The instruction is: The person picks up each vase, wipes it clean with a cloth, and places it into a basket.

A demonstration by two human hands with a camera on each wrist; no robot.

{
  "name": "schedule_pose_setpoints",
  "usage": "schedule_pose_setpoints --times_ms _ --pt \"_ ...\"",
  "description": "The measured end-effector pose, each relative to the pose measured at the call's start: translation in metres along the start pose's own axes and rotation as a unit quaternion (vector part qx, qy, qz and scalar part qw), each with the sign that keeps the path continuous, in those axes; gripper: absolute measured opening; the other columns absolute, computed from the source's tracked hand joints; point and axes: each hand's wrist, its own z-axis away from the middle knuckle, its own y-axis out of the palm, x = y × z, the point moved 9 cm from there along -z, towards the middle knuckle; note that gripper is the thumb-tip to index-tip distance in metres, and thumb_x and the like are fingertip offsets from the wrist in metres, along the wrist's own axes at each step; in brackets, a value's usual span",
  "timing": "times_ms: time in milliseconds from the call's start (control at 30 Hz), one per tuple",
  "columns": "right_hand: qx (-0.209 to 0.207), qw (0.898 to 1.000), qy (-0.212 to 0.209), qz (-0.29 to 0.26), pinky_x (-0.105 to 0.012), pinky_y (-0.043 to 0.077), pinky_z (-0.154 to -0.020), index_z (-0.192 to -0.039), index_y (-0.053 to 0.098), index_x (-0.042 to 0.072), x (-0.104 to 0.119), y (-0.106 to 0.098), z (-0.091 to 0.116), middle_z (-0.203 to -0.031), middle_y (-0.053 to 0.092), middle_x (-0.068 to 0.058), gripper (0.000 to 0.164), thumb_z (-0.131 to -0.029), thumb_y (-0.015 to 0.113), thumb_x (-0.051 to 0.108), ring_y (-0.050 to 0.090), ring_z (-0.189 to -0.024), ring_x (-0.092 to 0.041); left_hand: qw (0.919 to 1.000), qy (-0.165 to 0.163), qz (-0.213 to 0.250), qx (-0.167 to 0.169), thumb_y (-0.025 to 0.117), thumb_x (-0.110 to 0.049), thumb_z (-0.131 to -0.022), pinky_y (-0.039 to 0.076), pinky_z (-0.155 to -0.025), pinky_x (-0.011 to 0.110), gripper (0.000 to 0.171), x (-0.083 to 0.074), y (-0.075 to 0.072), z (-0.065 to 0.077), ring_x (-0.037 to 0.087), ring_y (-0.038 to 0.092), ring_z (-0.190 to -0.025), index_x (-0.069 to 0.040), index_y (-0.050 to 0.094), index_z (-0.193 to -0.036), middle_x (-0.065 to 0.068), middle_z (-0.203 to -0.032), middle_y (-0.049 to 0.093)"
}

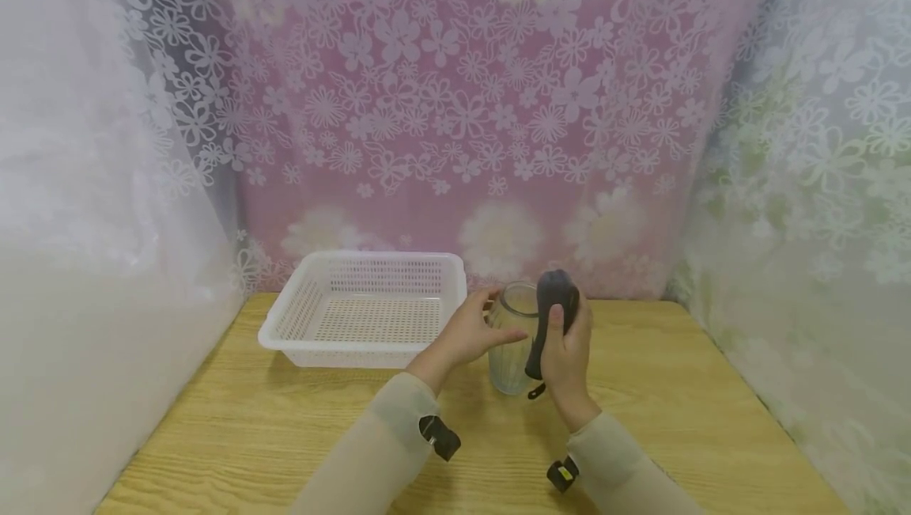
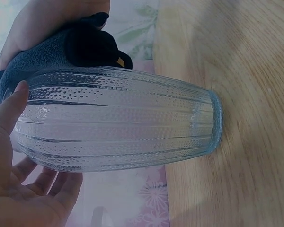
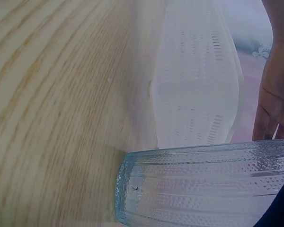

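Note:
A clear ribbed glass vase (image 1: 511, 357) stands upright on the table, its open mouth at the top. My left hand (image 1: 471, 329) is at the vase's left side, the thumb stretched across the front and the other fingers spread near the rim. In the left wrist view those fingers (image 2: 66, 189) look straight and loose beside the glass (image 2: 123, 123). My right hand (image 1: 569, 349) grips a dark grey, fuzzy folded cloth (image 1: 555, 293) close against the vase's right side, thumb on top. A small black tab (image 1: 537, 391) hangs below the cloth.
To the left of the vase sits a white perforated plastic basket (image 1: 285, 339) on the wood-grain table (image 1: 213, 412). A pink floral curtain (image 1: 455, 143) rises behind the table, with pale floral sheets (image 1: 797, 183) at either side.

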Motion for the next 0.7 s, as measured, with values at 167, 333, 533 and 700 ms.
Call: schedule_pose_setpoints --times_ms 167,333,533,700 --pt "0.003 1.0 0.0 0.001 -0.045 0.038 -0.091 -0.151 0.033 0.005 -0.001 0.002 0.0 -0.135 0.042 -0.021 0.046 -0.109 0.039 0.022 0.042 -0.11 -0.024 1.0 -0.004 0.002 0.001 0.083 -0.055 -0.077 0.048 -0.102 0.047 0.093 0.002 -0.002 0.0 0.025 0.046 -0.135 -0.023 0.04 -0.153 0.0 -0.15 0.046" --pt "-0.004 1.0 0.009 0.005 -0.045 0.039 -0.09 -0.151 0.033 0.005 -0.002 0.003 -0.002 -0.134 0.043 -0.022 0.044 -0.11 0.036 0.021 0.045 -0.11 -0.028 1.0 -0.002 0.0 -0.001 0.083 -0.054 -0.077 0.048 -0.102 0.046 0.092 0.003 -0.003 -0.001 0.024 0.047 -0.135 -0.023 0.041 -0.152 -0.001 -0.149 0.047" --pt "-0.005 0.999 0.032 -0.002 -0.048 0.039 -0.091 -0.15 0.033 -0.003 0.015 0.0 -0.003 -0.133 0.044 -0.03 0.044 -0.11 0.035 0.014 0.048 -0.11 -0.036 1.0 0.003 -0.005 -0.002 0.084 -0.052 -0.078 0.048 -0.101 0.045 0.09 0.001 -0.002 -0.003 0.024 0.047 -0.135 -0.024 0.041 -0.152 -0.001 -0.148 0.047" --pt "0.007 0.999 0.047 -0.008 -0.042 0.039 -0.09 -0.148 0.032 -0.007 0.032 -0.002 -0.002 -0.134 0.044 -0.031 0.044 -0.109 0.035 0.013 0.048 -0.11 -0.033 1.0 0.001 -0.006 -0.001 0.083 -0.052 -0.078 0.048 -0.102 0.046 0.09 0.0 0.0 -0.001 0.025 0.046 -0.135 -0.025 0.041 -0.152 -0.001 -0.149 0.047"
